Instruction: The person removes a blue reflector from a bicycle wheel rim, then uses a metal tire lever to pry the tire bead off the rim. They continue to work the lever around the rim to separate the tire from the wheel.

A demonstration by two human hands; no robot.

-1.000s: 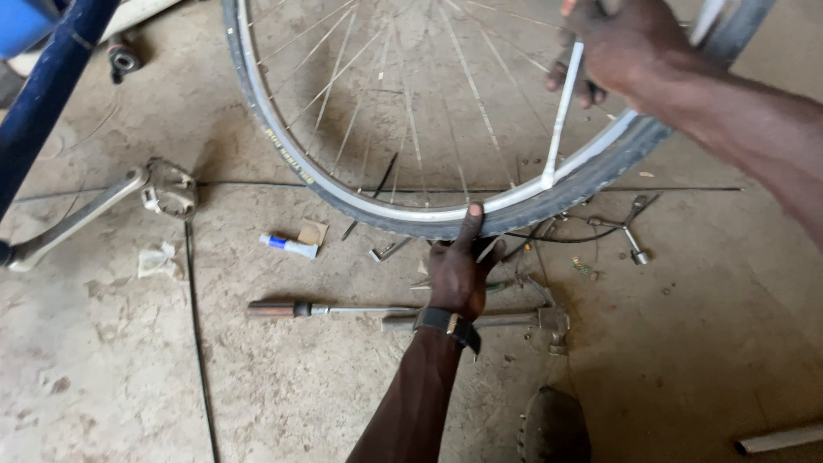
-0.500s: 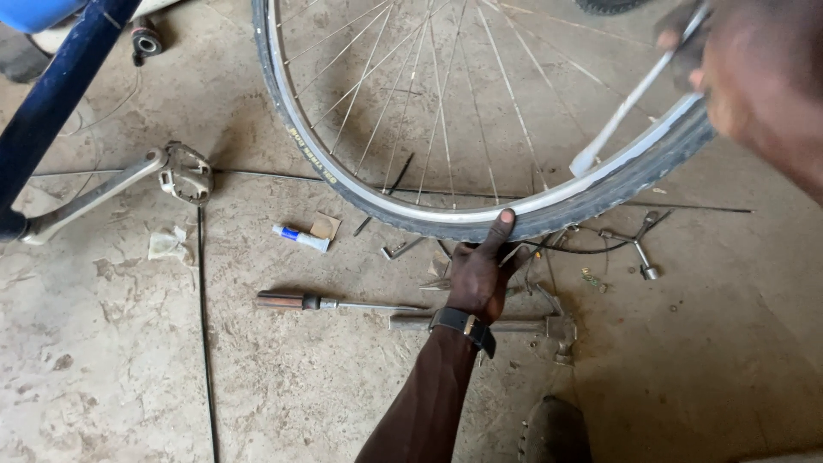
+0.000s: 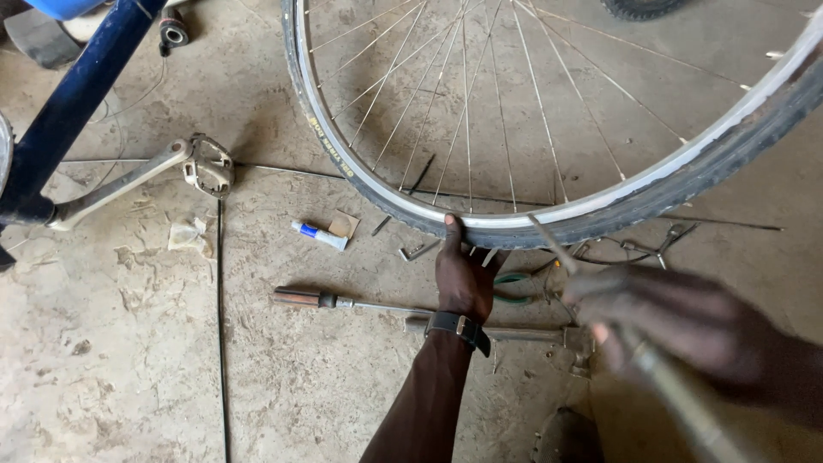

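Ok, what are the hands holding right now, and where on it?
The left hand grips the bicycle wheel at the bottom of its tyre. The blurred right hand holds a thin metal tool near its lower end.

Soft, even daylight lit the scene, fairly bright, with no harsh glare. Shadows were faint: the wheel (image 3: 549, 129) threw a pale, diffuse one onto the concrete floor (image 3: 129, 360), darker just under the tyre near the left hand (image 3: 463, 279). The rim caught a mild sheen. Most of the picture was sharp, spokes and floor cracks crisp. The right hand (image 3: 664, 321) and its tool (image 3: 677, 394) were heavily smeared by motion blur at lower right. The wide lens bent lines slightly toward the edges.
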